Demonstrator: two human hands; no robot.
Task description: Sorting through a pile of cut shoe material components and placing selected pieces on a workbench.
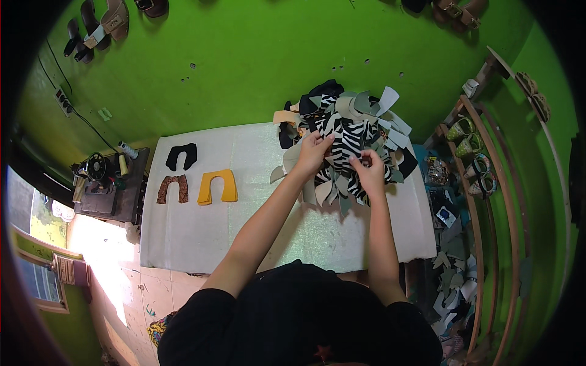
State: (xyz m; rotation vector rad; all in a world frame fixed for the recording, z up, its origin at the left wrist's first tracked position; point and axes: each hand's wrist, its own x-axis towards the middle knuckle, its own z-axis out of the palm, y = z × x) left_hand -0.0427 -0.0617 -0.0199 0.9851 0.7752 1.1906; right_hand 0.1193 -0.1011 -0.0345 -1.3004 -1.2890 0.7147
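Between both hands is a zebra-striped cut piece (347,144), held over a heap of cut scraps (348,107) on the white-covered table (256,226). My left hand (314,154) pinches at its left side, fingers bent. At its lower right edge, thumb and fingertips of my right hand (369,171) close on it. The heap mixes black, grey, cream and zebra-striped pieces. To the left lie three groups of U-shaped pieces: black (181,157), brown-patterned (173,189) and a stack of yellow ones (218,186).
A sewing machine (99,177) with thread spools stands left of the table. At right, a wooden rack (497,226) carries shoes (469,146), with scraps (452,274) piled below. Sandals (115,21) hang on the green wall (244,67) behind the table.
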